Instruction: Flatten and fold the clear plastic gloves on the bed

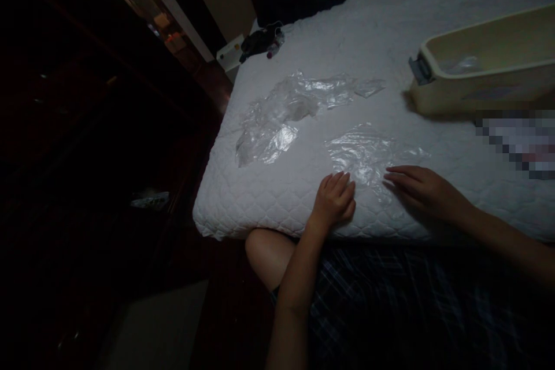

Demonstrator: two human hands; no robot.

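Head view: left hand [333, 201] and right hand [418, 188] lie flat, each grip open and holding nothing, both touching the clear plastic bag [362, 153] near the front edge of the bed [269, 208]

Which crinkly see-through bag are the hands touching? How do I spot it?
Find the big white quilted bed and look near its front edge. A flat clear plastic bag lies there, with the left hand and right hand touching it. The crumpled pile of clear plastic farther left is untouched.
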